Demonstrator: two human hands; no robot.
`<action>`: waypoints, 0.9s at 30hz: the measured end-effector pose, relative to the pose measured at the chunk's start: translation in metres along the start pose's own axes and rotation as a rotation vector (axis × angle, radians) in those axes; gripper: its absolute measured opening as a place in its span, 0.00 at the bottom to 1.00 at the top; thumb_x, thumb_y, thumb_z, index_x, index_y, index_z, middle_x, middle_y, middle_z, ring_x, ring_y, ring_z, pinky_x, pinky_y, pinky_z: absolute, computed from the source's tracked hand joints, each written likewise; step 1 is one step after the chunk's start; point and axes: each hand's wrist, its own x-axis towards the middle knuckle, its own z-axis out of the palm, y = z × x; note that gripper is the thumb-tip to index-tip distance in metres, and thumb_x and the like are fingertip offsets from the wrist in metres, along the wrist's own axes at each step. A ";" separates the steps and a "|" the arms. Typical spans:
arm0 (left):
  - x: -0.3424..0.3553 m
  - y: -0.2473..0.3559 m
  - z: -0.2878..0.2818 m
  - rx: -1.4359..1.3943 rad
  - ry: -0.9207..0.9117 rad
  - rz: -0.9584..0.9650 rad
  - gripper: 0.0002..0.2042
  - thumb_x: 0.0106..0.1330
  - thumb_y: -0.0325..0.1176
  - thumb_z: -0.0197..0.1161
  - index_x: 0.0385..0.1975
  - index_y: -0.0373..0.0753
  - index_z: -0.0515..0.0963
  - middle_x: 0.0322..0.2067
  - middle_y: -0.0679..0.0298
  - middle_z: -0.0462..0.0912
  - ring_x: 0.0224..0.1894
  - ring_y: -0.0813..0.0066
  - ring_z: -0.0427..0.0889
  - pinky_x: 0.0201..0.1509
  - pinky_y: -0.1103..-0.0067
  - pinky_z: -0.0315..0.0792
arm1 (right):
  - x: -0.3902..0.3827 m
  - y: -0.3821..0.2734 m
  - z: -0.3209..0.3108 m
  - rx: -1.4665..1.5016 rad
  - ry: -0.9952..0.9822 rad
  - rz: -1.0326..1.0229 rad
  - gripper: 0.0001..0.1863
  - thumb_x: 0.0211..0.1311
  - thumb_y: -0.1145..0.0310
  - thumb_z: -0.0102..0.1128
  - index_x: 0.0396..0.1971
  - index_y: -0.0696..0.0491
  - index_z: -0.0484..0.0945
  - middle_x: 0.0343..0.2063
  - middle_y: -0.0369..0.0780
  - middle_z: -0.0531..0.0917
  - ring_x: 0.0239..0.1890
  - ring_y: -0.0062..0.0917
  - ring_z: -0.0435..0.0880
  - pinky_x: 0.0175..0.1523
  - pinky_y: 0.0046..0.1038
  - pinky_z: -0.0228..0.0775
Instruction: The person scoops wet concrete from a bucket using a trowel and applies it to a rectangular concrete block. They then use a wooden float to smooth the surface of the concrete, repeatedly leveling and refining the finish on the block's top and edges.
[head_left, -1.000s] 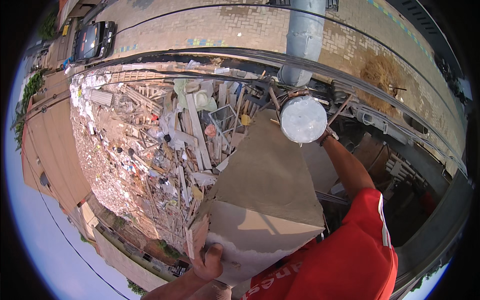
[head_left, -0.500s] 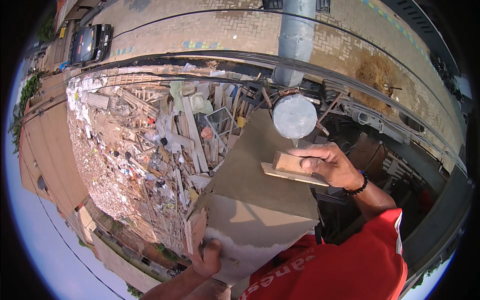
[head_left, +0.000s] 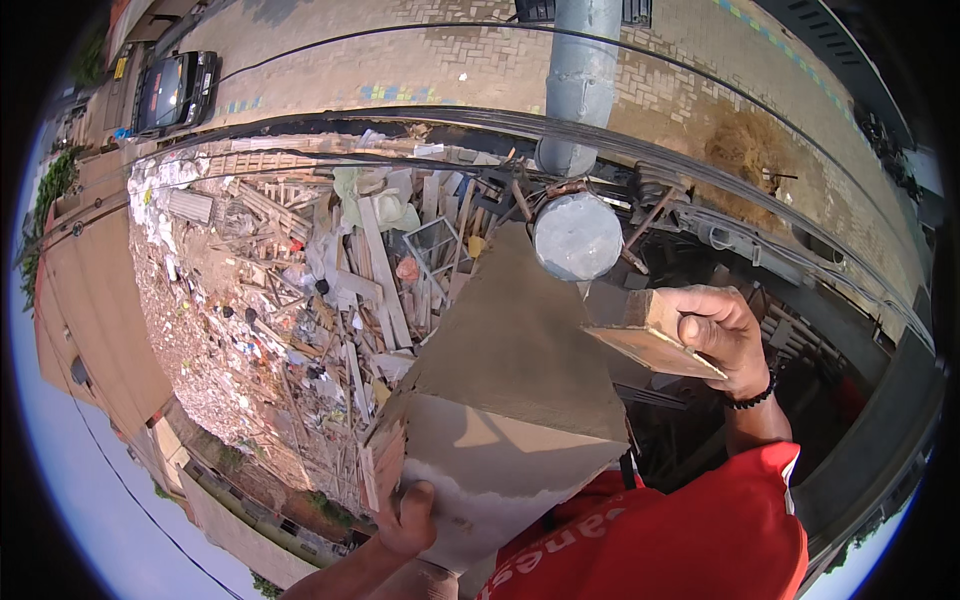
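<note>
A wall top (head_left: pixel 505 330) covered in smooth grey mortar runs away in front of me, its near part lighter and drier. My right hand (head_left: pixel 735 340) is closed around the block handle of a wooden plastering float (head_left: pixel 655 350). The float is tilted, lifted at the wall's right edge, with its flat face partly showing. At the wall's near left edge, my left hand (head_left: pixel 405 522) grips a wooden board (head_left: pixel 385 465) that stands along the side. Its thumb shows upright; the other fingers are mostly hidden.
A round grey pole top (head_left: pixel 577 237) stands at the wall's far end, with bundled cables (head_left: pixel 480 118) crossing beyond. Down on the left lies a heap of timber and rubbish (head_left: pixel 300 280). A dark car (head_left: pixel 175 95) is parked on the paved street (head_left: pixel 430 60).
My right hand has moved the float rightward, off the mortar to the wall's right edge, and tipped it. My left hand stays at the board.
</note>
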 end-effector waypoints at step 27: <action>0.012 0.014 0.000 0.189 0.072 0.162 0.18 0.53 0.25 0.46 0.43 0.23 0.71 0.42 0.47 0.73 0.44 0.56 0.72 0.52 0.69 0.67 | 0.147 0.234 -0.130 -0.452 0.058 0.069 0.14 0.60 0.74 0.58 0.46 0.59 0.80 0.38 0.38 0.83 0.40 0.20 0.78 0.49 0.25 0.71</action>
